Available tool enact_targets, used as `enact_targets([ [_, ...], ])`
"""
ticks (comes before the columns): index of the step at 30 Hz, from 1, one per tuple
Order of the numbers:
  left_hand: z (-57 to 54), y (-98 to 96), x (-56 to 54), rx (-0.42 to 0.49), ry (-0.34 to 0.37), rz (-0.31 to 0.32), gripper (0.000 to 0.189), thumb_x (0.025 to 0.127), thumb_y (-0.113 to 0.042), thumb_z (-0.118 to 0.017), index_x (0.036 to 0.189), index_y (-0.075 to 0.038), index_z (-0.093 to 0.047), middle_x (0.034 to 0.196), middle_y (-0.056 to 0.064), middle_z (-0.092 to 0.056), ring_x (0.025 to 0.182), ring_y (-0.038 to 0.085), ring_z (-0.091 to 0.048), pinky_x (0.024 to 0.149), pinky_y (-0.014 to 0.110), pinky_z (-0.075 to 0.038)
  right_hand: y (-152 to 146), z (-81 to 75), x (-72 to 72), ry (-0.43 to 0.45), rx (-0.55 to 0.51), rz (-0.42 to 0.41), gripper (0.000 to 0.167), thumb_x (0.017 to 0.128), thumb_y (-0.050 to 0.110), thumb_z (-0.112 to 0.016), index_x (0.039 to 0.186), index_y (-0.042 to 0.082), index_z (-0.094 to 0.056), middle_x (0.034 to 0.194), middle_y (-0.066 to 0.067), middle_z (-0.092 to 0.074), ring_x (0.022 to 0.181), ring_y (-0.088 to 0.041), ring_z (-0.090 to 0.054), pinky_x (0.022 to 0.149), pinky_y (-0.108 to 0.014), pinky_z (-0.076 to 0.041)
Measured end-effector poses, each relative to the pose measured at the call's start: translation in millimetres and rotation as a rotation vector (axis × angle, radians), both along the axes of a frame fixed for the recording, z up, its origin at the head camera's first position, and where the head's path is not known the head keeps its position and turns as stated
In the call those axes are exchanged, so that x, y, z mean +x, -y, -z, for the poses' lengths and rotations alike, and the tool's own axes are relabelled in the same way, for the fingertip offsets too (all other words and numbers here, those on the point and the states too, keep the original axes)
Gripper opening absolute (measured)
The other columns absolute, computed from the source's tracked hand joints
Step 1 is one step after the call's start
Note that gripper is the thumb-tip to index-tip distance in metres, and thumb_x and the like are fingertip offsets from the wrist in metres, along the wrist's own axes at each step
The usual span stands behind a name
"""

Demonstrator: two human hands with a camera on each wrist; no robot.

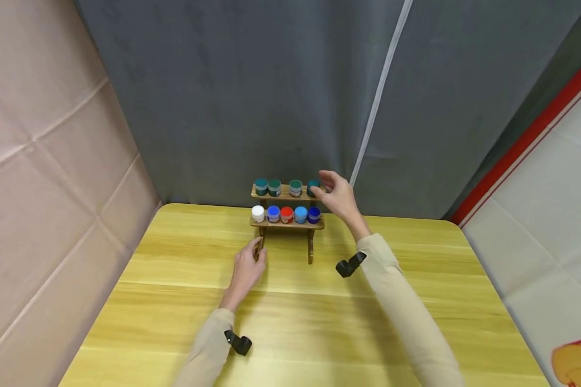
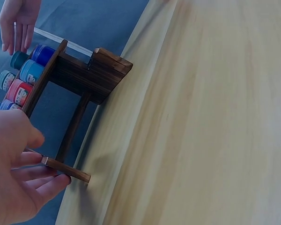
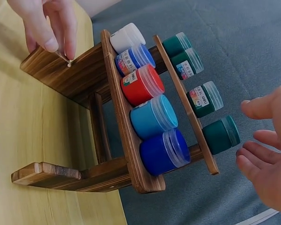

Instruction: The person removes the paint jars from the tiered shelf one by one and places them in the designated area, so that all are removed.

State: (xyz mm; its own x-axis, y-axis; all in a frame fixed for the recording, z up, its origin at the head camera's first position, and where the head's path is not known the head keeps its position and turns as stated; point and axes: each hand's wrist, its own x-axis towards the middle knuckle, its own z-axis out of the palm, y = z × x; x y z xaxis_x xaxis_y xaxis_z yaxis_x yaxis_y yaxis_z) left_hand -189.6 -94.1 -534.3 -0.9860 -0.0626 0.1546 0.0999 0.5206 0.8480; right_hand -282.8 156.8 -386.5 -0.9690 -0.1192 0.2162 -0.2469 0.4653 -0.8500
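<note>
The wooden rack stands near the worktop's far edge, its two shelves holding nine jars. Its lower shelf looks filled: one white jar, one blue jar, one red jar, one light blue jar and one dark blue jar. The upper shelf carries four green jars, two close together, then a gap, then two more. I judge the placing nearly done: every jar in view is shelved, and that gap seems the only room left.

Of the two hands, the right hand is just beside the end green jar, thumb and fingers spread. The left hand has fingers curled round one rack foot, though how firmly is hard to tell. Below lies one worktop; behind hangs a grey curtain.
</note>
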Motion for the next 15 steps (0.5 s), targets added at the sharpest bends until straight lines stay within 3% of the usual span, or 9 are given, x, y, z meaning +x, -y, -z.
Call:
enact_targets([
  [6, 3.7, -0.8, -6.3, 0.029, -0.019, -0.029, 0.039, 0.106, -0.012, -0.061, 0.144, -0.001, -0.062, 0.136, 0.026, -0.07, 0.119, 0.04, -0.072, 0.102, 0.048, -0.065, 4.3, 3.3, -3.9, 0.012, 0.011, 0.005, 0.055, 0.101, 0.015, -0.07, 0.15, -0.004, -0.053, 0.153, -0.025, -0.056, 0.142, -0.04, -0.056, 0.122, -0.051, -0.05],
  [15, 11.6, -3.9, -9.7, 0.051, -0.052, -0.055, 0.032, 0.107, -0.011, -0.06, 0.137, -0.003, -0.068, 0.127, 0.023, -0.074, 0.11, 0.037, -0.076, 0.092, 0.047, -0.069, 9.1, 11.3, -5.4, -0.005, 0.033, 0.042, 0.046, 0.099, 0.01, -0.072, 0.142, -0.004, -0.06, 0.137, -0.027, -0.068, 0.126, -0.041, -0.068, 0.112, -0.051, -0.059],
])
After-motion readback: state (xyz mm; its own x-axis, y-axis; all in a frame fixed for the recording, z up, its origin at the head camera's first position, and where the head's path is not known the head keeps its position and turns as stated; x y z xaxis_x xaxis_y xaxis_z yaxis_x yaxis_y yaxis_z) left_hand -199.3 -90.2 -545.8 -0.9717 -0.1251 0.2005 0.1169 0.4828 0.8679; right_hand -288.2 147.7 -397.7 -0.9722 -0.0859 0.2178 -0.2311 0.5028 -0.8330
